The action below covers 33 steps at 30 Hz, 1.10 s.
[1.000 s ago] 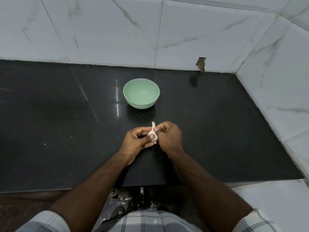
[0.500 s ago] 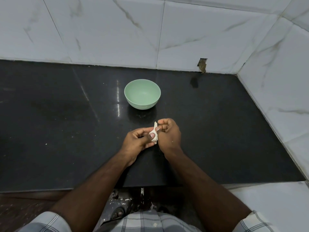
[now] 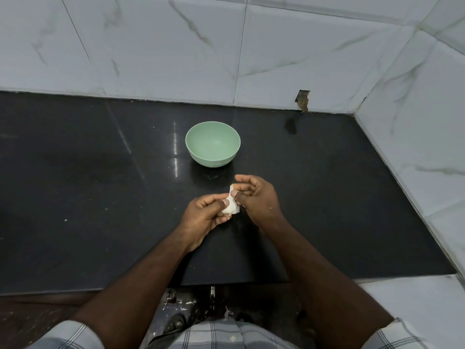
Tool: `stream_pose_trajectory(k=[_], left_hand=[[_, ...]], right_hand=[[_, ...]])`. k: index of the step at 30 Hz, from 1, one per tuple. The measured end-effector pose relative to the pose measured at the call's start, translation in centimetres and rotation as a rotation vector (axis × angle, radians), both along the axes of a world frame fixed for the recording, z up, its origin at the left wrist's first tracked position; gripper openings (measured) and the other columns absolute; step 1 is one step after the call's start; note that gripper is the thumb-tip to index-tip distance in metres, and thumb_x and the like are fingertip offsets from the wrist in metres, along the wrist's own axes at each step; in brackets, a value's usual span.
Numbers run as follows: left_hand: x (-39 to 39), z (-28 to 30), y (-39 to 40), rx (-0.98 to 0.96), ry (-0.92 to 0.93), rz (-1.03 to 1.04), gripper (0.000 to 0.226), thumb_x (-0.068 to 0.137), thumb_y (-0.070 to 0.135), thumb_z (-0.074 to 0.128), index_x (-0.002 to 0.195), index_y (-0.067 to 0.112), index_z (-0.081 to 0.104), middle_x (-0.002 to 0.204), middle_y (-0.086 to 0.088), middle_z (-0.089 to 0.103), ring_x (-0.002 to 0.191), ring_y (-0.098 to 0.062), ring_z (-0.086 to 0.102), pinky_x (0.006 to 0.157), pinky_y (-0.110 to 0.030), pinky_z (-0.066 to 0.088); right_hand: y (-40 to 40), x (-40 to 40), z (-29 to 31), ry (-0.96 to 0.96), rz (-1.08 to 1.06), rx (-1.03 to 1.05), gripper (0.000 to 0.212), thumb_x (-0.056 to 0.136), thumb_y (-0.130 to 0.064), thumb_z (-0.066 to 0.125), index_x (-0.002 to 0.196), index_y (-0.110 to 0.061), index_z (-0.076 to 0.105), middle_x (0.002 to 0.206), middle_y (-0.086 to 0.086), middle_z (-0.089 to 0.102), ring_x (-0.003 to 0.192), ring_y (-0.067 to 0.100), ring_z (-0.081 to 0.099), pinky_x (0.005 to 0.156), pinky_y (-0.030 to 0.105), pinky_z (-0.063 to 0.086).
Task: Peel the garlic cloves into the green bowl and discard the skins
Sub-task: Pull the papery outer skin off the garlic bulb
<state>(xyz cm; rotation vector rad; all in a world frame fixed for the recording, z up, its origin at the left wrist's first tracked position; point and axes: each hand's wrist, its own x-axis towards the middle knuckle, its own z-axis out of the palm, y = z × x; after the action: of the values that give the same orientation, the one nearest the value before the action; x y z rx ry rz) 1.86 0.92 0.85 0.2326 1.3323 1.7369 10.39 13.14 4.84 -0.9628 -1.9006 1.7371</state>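
Counter: the black stone countertop (image 3: 75,197) fills the middle of the view, with white marbled wall tiles (image 3: 151,46) behind it at 12 o'clock and along the 3 o'clock side.
Person: both forearms reach in from 6 o'clock, with checked sleeves at the bottom corners.
Green bowl: the green bowl (image 3: 212,144) stands upright on the counter, at 12 o'clock from the hands and near them but apart. Nothing shows inside it.
Left hand: the left hand (image 3: 203,214) has fingers and thumb curled round the garlic, the thumb pressed on its near face; it is gripping it.
Right hand: the right hand (image 3: 256,196) sits just at 3 o'clock of the garlic. Its fingertips pinch at the papery tip, while the upper fingers are loosely spread.
Garlic: the garlic (image 3: 230,206) is a white piece held between the two hands above the counter, its pointed skin end aimed at 12 o'clock. I cannot tell if it is one clove or a small bulb.
Wall gap: a small chipped hole (image 3: 303,99) shows in the tile joint at 1 o'clock.
Step in hand: likely the first stripping of skin, as no peeled clove is in the bowl.
Next move: probably a firm pull of the skin away from the clove, with the left hand holding steady; then the bare clove goes forward to the bowl and the skin elsewhere. No place for skins is in view.
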Motion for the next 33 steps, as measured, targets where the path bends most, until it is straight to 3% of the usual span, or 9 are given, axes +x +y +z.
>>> stream_pose_trajectory(k=[5, 11, 15, 19, 23, 28, 33], left_hand=[[0.1, 0.0, 0.0, 0.023, 0.041, -0.010, 0.020, 0.093, 0.003, 0.065, 0.110, 0.008, 0.074, 0.096, -0.015, 0.073, 0.080, -0.018, 0.070, 0.074, -0.023, 0.058], [0.3, -0.2, 0.1, 0.002, 0.070, 0.020, 0.018, 0.091, 0.003, 0.069, 0.108, 0.006, 0.073, 0.091, -0.013, 0.073, 0.085, -0.021, 0.070, 0.073, -0.025, 0.059], [0.1, 0.0, 0.0, 0.000, 0.021, 0.039, 0.019, 0.094, -0.001, 0.061, 0.109, 0.003, 0.072, 0.093, -0.016, 0.073, 0.074, -0.018, 0.067, 0.067, -0.022, 0.057], [-0.1, -0.2, 0.0, -0.007, 0.020, 0.026, 0.024, 0.096, -0.003, 0.055, 0.115, -0.002, 0.069, 0.096, -0.026, 0.068, 0.072, -0.022, 0.062, 0.062, -0.021, 0.054], [-0.1, -0.1, 0.0, -0.012, 0.033, 0.004, 0.024, 0.098, -0.001, 0.053, 0.117, -0.001, 0.069, 0.096, -0.025, 0.068, 0.071, -0.020, 0.062, 0.063, -0.021, 0.054], [0.0, 0.1, 0.0, 0.016, 0.066, -0.049, 0.029, 0.092, 0.003, 0.066, 0.121, 0.003, 0.068, 0.098, -0.014, 0.073, 0.074, -0.013, 0.065, 0.066, -0.019, 0.053], [0.2, 0.1, 0.0, -0.010, 0.120, -0.010, 0.031, 0.086, -0.001, 0.073, 0.115, -0.001, 0.065, 0.103, -0.020, 0.071, 0.081, -0.017, 0.067, 0.064, -0.019, 0.054]], right_hand=[[-0.4, -0.3, -0.2, -0.033, -0.144, 0.036, 0.029, 0.079, -0.006, 0.075, 0.095, -0.026, 0.062, 0.080, 0.001, 0.076, 0.075, 0.019, 0.073, 0.073, 0.039, 0.061], [-1.8, -0.4, -0.2, -0.049, -0.190, 0.178, 0.031, 0.083, 0.000, 0.067, 0.090, -0.029, 0.056, 0.078, -0.005, 0.069, 0.066, -0.002, 0.064, 0.063, 0.014, 0.051], [-2.0, -0.6, 0.0, 0.023, -0.145, 0.002, 0.026, 0.085, 0.008, 0.062, 0.094, -0.016, 0.060, 0.077, 0.001, 0.063, 0.063, 0.005, 0.060, 0.060, 0.021, 0.050], [-0.7, -0.2, 0.6, 0.037, -0.047, -0.154, 0.037, 0.081, 0.019, 0.051, 0.102, -0.010, 0.062, 0.076, 0.006, 0.064, 0.060, 0.012, 0.058, 0.057, 0.022, 0.049], [0.1, 0.2, 0.9, 0.064, 0.031, -0.152, 0.035, 0.089, 0.008, 0.062, 0.118, -0.012, 0.061, 0.098, 0.003, 0.070, 0.082, 0.014, 0.068, 0.070, 0.025, 0.057], [0.0, 0.3, 1.0, 0.070, -0.052, -0.119, 0.030, 0.082, 0.008, 0.072, 0.102, -0.013, 0.064, 0.085, 0.009, 0.074, 0.070, 0.018, 0.070, 0.067, 0.029, 0.059], [-0.9, 0.0, 0.9, 0.047, -0.189, -0.091, 0.028, 0.078, 0.008, 0.074, 0.093, -0.011, 0.060, 0.076, 0.008, 0.072, 0.065, 0.015, 0.070, 0.059, 0.027, 0.056]])
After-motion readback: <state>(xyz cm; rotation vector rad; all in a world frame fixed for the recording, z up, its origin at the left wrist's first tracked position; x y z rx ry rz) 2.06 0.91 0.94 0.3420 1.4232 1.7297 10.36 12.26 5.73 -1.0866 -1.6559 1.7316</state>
